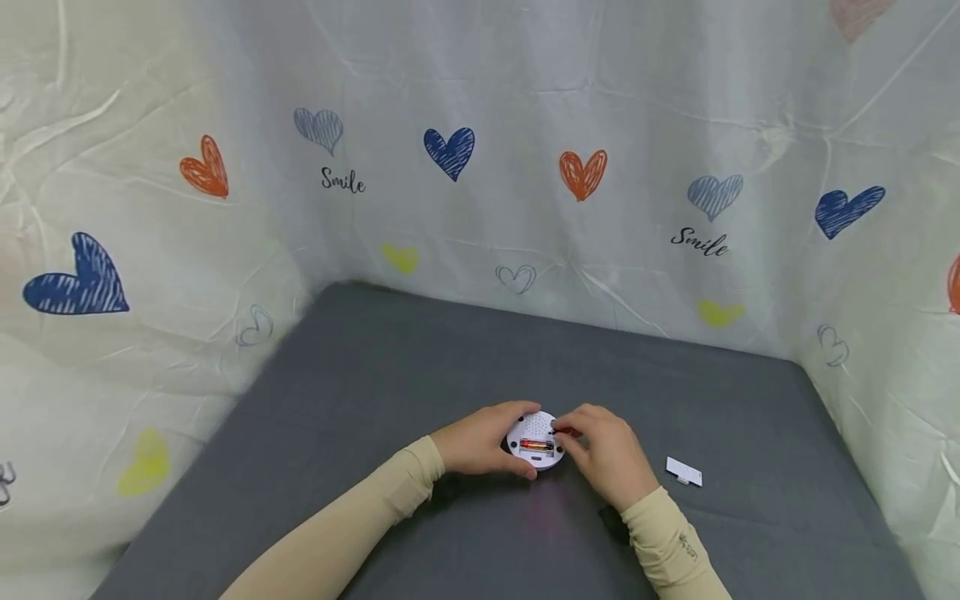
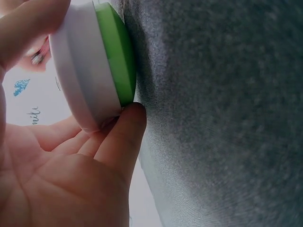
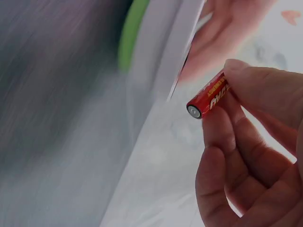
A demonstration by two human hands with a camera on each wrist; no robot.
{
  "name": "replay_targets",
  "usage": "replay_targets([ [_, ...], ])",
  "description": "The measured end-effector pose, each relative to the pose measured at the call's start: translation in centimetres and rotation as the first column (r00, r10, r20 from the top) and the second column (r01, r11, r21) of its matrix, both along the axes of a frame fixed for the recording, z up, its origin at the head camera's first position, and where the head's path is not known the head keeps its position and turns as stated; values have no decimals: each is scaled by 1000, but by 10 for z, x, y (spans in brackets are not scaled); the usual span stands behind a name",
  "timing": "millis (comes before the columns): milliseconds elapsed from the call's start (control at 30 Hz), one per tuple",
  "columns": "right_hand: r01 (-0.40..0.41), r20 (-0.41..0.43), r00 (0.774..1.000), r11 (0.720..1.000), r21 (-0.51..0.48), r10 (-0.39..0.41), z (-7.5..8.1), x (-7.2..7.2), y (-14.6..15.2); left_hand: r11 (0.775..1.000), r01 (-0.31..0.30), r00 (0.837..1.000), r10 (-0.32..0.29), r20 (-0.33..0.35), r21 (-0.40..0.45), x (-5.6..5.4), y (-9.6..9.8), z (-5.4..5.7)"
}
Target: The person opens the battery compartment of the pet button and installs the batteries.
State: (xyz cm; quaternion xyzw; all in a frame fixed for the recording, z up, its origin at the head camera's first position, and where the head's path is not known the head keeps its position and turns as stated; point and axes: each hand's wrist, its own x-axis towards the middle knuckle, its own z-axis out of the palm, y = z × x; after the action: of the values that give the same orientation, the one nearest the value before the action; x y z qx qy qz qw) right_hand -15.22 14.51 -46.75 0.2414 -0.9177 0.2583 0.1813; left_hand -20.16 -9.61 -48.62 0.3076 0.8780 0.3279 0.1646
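Observation:
A round white device point(image 1: 534, 427) with a green underside point(image 2: 118, 56) lies face down in the middle of the table, its battery compartment uncovered. One red battery point(image 1: 537, 447) sits in that compartment. My left hand point(image 1: 480, 439) grips the device's rim from the left, thumb on one side and fingers on the other. Close beside the device, my right hand point(image 1: 611, 454) pinches a second red battery point(image 3: 208, 97) between thumb and fingers, one metal end pointing out. A small white battery cover point(image 1: 684, 472) rests on the table to the right of my right hand.
Dark grey cloth point(image 1: 420, 358) covers the table. A white curtain point(image 1: 517, 92) printed with hearts hangs along the back and both sides. Something dark point(image 1: 613, 525) lies partly hidden under my right wrist.

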Motion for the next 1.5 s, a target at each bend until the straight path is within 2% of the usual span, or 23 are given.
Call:
replay_targets([
  [133, -82, -3, 997, 997, -3, 82, -1, -1, -21, 1000, 25, 1000, -25, -1, 11, -1, 0, 2],
  [367, -134, -6, 991, 991, 11, 134, -10, 2, -32, 999, 39, 999, -39, -3, 26, -1, 0, 4],
  [567, -119, -29, 992, 993, 13, 120, -13, 2, -30, 999, 41, 999, -41, -5, 14, 0, 0, 7],
  [700, -70, -15, 997, 998, -3, 70, -12, 1, -33, 999, 39, 999, -39, 11, 21, 0, -1, 6],
  [800, 9, 35, 999, 999, -46, -7, -9, -1, -38, 999, 40, 999, -40, 24, 29, -1, -2, 5],
  [900, 97, 141, 986, 991, -90, -84, -6, -3, -43, 998, 43, 999, -44, 24, 39, -1, -3, 4],
  [1033, 165, 313, 942, 979, -123, -119, -5, -3, -46, 998, 50, 999, -50, -4, 35, 0, -3, 3],
  [1133, 187, 395, 912, 970, -153, -113, -5, -3, -47, 998, 51, 998, -51, -27, 28, 0, -3, 2],
  [1367, 192, 446, 889, 968, -159, -103, -2, -3, -48, 998, 56, 997, -55, -62, 29, 1, -1, 5],
  [1500, 187, 442, 891, 973, -137, -109, -1, -3, -47, 998, 55, 997, -54, -62, 25, 2, -1, 6],
])
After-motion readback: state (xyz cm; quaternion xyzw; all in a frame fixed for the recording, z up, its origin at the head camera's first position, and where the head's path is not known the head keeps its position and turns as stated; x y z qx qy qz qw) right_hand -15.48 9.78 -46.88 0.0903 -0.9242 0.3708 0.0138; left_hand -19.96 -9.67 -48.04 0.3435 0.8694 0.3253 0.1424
